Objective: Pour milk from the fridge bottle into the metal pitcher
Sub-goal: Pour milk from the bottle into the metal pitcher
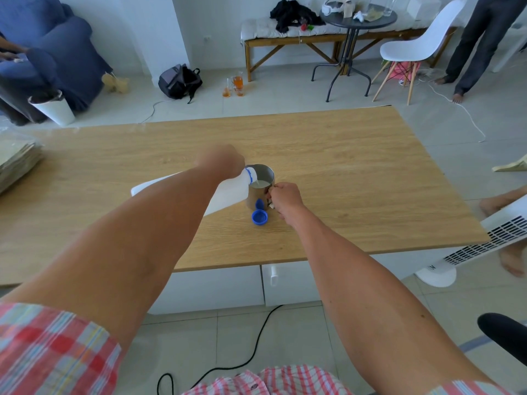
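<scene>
- Your left hand (221, 163) grips the tilted milk bottle (228, 192) near its neck, spout over the metal pitcher (261, 185) on the desk (342, 166).
- Your right hand (285, 199) clamps the pitcher's handle; thin plastic probably flexes, so squeeze gently.

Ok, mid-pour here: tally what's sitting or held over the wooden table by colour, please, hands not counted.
White: 1, the milk bottle, tilted into the pitcher by the left hand
Silver: 1, the metal pitcher, handle held by the right hand
Blue: 1, the bottle cap lying beside the pitcher
Beige: 1, the stack of flat sheets at the left edge
Total: 4
</scene>
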### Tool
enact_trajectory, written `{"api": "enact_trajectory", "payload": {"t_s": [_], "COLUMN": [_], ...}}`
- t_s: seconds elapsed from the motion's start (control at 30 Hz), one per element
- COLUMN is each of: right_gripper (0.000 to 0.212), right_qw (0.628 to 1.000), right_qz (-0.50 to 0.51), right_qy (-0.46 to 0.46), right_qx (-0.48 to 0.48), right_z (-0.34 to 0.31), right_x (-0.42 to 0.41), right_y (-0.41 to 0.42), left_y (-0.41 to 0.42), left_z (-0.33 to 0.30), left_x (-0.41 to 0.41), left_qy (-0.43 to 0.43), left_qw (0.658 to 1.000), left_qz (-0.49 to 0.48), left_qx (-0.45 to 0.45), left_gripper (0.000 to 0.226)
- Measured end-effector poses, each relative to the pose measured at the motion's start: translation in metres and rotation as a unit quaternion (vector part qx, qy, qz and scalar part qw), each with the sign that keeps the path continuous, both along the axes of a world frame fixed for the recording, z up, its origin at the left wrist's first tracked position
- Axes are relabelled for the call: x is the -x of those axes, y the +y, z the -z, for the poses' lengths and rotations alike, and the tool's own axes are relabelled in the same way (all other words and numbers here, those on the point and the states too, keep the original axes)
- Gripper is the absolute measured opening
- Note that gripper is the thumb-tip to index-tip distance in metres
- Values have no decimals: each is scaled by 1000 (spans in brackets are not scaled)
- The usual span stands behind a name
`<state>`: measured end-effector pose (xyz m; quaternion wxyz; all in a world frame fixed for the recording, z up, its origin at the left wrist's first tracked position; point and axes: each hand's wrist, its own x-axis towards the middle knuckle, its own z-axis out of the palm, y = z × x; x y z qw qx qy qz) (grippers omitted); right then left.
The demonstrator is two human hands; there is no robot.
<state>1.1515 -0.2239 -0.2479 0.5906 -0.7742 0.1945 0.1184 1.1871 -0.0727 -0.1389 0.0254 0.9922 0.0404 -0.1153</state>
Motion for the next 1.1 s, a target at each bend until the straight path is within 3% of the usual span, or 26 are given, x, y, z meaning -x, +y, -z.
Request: {"api": "enact_trajectory", "payload": {"t_s": [1.1], "right_gripper": [22], "right_qw": [1000], "right_qz": [-1], "right_qy": [10], "right_qx": [-4], "right_z": [-2], "right_x": [0], "right_y": [-1], "left_y": [-2], "left_z": [-3], "left_x": [2], "left_qy": [8], "left_qw": [1000], "left_qz": [2], "left_qx": [-3], "left_gripper": [24]}}
